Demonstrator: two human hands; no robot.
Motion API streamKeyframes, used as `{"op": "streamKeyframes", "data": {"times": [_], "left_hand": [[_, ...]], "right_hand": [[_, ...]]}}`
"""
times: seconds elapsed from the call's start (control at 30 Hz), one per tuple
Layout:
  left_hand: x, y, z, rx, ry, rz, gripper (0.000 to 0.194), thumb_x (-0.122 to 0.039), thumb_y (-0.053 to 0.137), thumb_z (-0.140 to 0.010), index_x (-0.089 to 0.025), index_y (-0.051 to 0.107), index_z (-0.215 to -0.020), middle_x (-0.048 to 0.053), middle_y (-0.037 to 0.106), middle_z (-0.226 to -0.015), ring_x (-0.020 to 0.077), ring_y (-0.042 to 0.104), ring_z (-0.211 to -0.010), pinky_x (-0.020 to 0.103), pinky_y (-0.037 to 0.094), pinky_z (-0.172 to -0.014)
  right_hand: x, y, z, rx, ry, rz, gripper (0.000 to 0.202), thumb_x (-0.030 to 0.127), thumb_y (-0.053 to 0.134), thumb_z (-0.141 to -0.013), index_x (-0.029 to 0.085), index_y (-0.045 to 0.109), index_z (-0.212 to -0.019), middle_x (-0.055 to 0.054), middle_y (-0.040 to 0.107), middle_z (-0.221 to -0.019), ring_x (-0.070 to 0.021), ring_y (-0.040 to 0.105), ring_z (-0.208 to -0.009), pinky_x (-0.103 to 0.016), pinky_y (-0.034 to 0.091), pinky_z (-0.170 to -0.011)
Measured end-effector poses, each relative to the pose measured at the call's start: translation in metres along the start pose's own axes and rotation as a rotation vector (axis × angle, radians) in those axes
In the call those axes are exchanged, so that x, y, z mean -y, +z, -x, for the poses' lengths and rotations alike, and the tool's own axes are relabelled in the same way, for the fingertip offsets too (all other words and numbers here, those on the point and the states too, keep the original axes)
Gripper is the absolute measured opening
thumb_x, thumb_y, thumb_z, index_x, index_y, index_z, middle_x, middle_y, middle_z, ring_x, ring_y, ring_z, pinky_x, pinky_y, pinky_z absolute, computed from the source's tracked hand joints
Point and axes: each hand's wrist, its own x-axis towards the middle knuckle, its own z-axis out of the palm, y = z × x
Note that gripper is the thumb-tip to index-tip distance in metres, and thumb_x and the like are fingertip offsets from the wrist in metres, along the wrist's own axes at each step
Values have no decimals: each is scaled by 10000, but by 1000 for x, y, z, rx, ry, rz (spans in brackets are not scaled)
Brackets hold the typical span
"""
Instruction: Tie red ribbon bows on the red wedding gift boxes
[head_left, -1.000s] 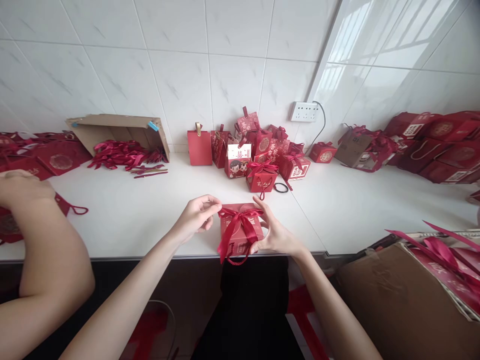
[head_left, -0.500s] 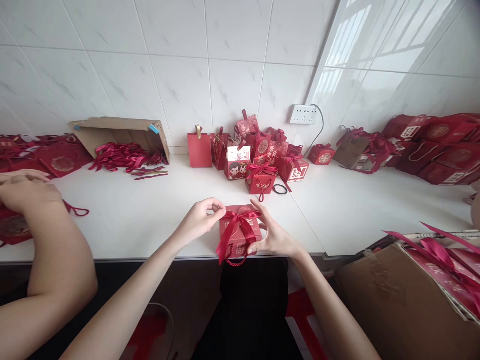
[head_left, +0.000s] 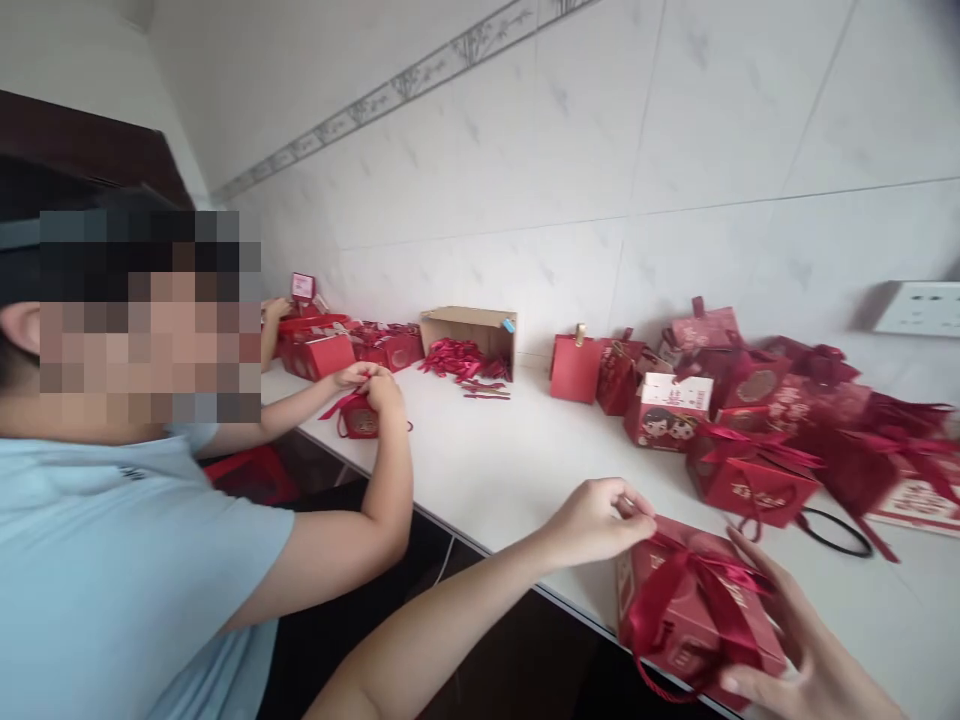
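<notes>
A red gift box [head_left: 685, 640] with gold print stands at the table's front edge, a dark red ribbon bow [head_left: 696, 572] tied across its top. A twisted red cord handle [head_left: 664, 690] hangs over the front. With thumb and fingers closed, my left hand [head_left: 600, 522] pinches the bow's left loop by the far left corner of the box. My right hand [head_left: 806, 640] is wrapped round the right side, thumb on the front and fingers behind, partly hidden by the box.
Finished-looking red boxes [head_left: 754, 485] and a black ring [head_left: 836, 533] lie behind. A cardboard box [head_left: 471, 318] spills ribbons [head_left: 454, 358]. On my left a person in a light blue shirt [head_left: 150, 540] handles another red box [head_left: 358, 418]. A power strip [head_left: 919, 308] is on the wall.
My view has swung left, so the co-worker now shows and the box appears further right. Both my hands keep the same hold on the box and bow.
</notes>
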Motion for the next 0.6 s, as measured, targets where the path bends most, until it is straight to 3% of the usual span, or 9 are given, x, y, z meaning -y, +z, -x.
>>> {"op": "streamKeyframes", "data": {"times": [0.1,0.23,0.37,0.47,0.53,0.6], "left_hand": [[3,5,4,-27,4,116,89,-207,615,-681,-160,635,-754,-1,587,-691,93,520,-605,212,417,-589],[3,11,10,-90,-35,208,81,-208,621,-678,-157,618,-741,15,598,-704,90,514,-582,205,395,-531],[5,11,11,-90,-38,265,149,-280,648,-665,-156,598,-730,8,583,-695,53,440,-470,193,315,-426],[2,6,9,-33,-109,351,256,-364,675,-618,-163,561,-729,-30,539,-635,27,357,-360,198,232,-350],[-3,3,11,31,-196,432,313,-405,681,-585,-170,527,-721,-70,467,-546,21,298,-312,196,170,-326],[-7,-2,12,48,-220,419,329,-417,682,-587,-167,508,-712,-95,400,-482,17,268,-307,185,128,-333]], "right_hand": [[-11,-3,-3,3,25,18,1026,464,783,-514,333,261,-1387,-137,406,-1391,-380,571,-1079,-394,589,-731],[-9,-3,1,8,15,16,1048,425,788,-535,300,217,-1406,-151,387,-1401,-374,535,-1132,-392,573,-786],[1,7,6,-47,17,-42,1041,493,784,-521,280,256,-1393,-158,416,-1372,-378,529,-1137,-393,567,-798],[16,15,11,-82,51,-129,1027,563,743,-563,288,216,-1400,-154,352,-1407,-358,502,-1171,-402,536,-856],[32,17,14,-3,88,-188,1004,555,711,-628,302,134,-1410,-157,285,-1439,-321,515,-1163,-412,520,-876],[46,17,15,112,85,-190,1076,510,749,-612,305,66,-1417,-165,264,-1443,-303,503,-1172,-453,474,-929]]}}
